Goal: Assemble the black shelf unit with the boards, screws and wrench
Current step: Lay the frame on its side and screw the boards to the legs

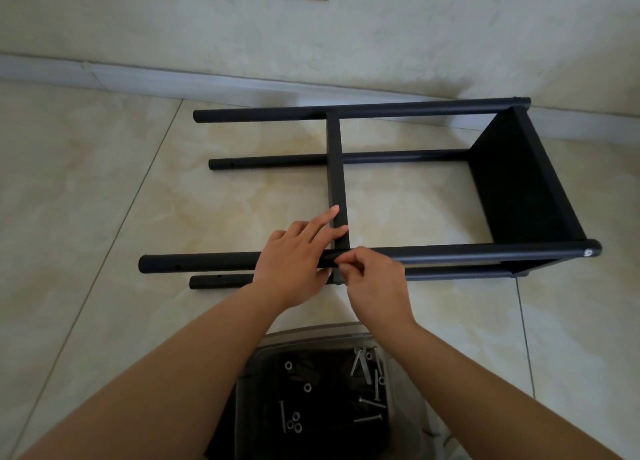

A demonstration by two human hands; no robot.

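The black shelf unit lies on its side on the tiled floor, with several round black legs point(450, 251) running left to right. One board point(519, 182) is fixed at the right end. A second board point(336, 168) stands edge-on across the middle. My left hand point(294, 262) rests on the near top leg, with its fingers pressed against this middle board. My right hand point(374, 279) pinches something small at the joint of the leg and the middle board; what it holds is hidden by the fingers. No wrench is visible.
A clear plastic tray point(311, 335) with long screws point(367, 404) and washers point(294, 425) sits on the floor just under my forearms. The wall and its skirting point(207, 82) run behind the unit. Two wall plates are at the top.
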